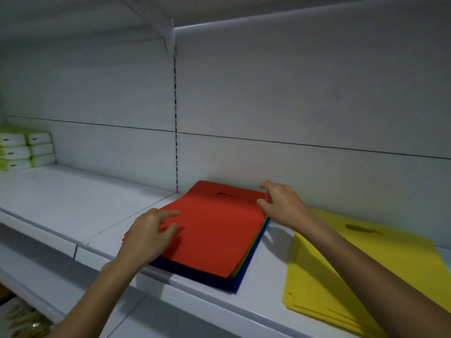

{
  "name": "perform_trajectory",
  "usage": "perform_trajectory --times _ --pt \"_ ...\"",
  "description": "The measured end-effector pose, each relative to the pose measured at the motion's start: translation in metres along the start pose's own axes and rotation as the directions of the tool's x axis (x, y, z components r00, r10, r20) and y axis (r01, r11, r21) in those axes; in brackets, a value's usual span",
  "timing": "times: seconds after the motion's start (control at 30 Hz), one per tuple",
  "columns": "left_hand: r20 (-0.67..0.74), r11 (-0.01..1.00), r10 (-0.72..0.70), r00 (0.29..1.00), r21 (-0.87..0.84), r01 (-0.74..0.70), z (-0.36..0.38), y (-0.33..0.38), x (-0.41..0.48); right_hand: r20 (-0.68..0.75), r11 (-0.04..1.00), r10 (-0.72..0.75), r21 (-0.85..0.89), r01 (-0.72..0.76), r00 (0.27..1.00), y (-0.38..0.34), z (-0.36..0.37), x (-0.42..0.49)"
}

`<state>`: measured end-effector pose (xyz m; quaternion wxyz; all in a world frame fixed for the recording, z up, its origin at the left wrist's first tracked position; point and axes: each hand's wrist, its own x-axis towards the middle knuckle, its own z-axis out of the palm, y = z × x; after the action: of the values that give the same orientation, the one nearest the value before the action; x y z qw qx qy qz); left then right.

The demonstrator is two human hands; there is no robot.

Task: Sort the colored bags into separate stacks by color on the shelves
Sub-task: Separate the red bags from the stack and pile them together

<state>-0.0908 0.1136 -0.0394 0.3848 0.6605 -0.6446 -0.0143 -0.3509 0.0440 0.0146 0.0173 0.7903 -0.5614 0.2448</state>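
Observation:
A mixed pile of flat bags lies on the white shelf (73, 206), with a red bag (214, 230) on top, a thin green edge (251, 250) under it and dark blue bags (240, 276) at the bottom. My left hand (151, 230) grips the red bag's left edge, thumb on top. My right hand (280, 203) pinches the red bag's far right corner near its handle slot. To the right lies a separate stack of yellow bags (341, 272), partly hidden by my right forearm.
Green-and-white boxes (24, 151) are stacked at the far left of the shelf against the back wall. A slotted upright (175, 123) runs up the back panel. Another shelf hangs overhead, and a lower shelf shows at bottom left.

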Motion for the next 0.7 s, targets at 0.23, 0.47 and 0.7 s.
perform_trajectory --times 0.23,0.47,0.7 --pt "0.064 0.999 -0.008 0.998 0.044 0.005 0.014 -0.065 0.068 0.013 0.911 0.320 -0.279 -0.303 0.947 -0.030 0.047 0.003" --pt "0.061 0.996 0.065 0.996 -0.061 -0.061 0.041 -0.091 0.076 -0.221 0.843 0.438 -0.236 -0.484 0.871 -0.046 0.093 -0.016" --pt "0.067 0.989 0.141 0.988 -0.042 -0.139 0.041 -0.091 0.077 -0.406 0.970 0.204 -0.042 -0.241 0.891 -0.037 0.105 -0.020"
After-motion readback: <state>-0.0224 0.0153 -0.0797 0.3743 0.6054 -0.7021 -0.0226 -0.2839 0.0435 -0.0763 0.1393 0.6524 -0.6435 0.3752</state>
